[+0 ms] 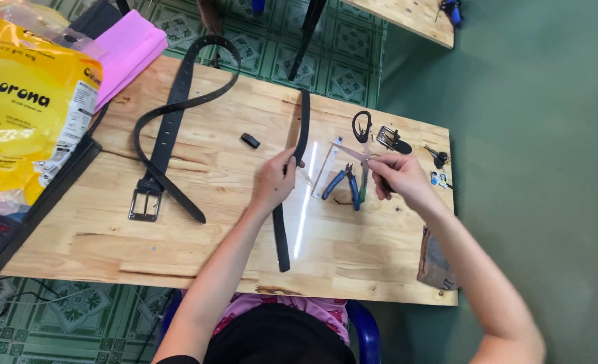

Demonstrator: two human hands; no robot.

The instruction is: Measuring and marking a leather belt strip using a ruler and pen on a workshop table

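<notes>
Gripping black belt strap (292, 182) mid-length, left hand (274, 180) fingers closed around it on wooden surface (198, 236), right hand (396, 176) fingers pinching clear ruler (347, 152) above blue pliers (342, 183).

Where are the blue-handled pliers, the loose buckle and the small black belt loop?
blue-handled pliers (342, 183), head view, on the blue handles, just below the pivot.
loose buckle (388, 139), head view, on its metal frame.
small black belt loop (249, 141), head view, on its middle, lying alone on the wood.

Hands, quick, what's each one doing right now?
Left hand: closed around the black leather belt strap.
Right hand: pinching a thin clear plastic ruler.
</notes>
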